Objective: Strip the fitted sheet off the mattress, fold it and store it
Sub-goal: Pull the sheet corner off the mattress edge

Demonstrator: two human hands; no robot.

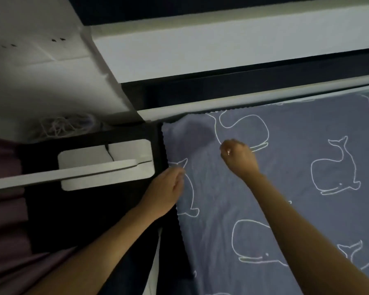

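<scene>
Two hands work on one fitted sheet [296,145], blue-grey cloth printed with white whale outlines; four of these show whole or nearly whole, and more are cut off at the edges of the view. The right hand [238,158] sits knuckles-up on top of the sheet, its fingers curled down into the cloth and pinching it, with one ring on a finger. The sheet spreads out in every direction from this grip: the mattress corner lies just beyond and to the left of it, where the cloth humps into a dark fold, and one whale lies just past the knuckles. Loose creases run from under the grip back toward the person. The left hand [168,188] is at the sheet's side edge, to the left of the right hand and nearer the person. Its fingers bend toward the hem, but blur hides whether they actually pinch it. A second whale is partly hidden behind this hand. Left of both hands stands one dark panel [51,209] with a rounded cut-out, and one white slat [62,174] crosses it. Beyond the grips run two white bed rails [222,45].
</scene>
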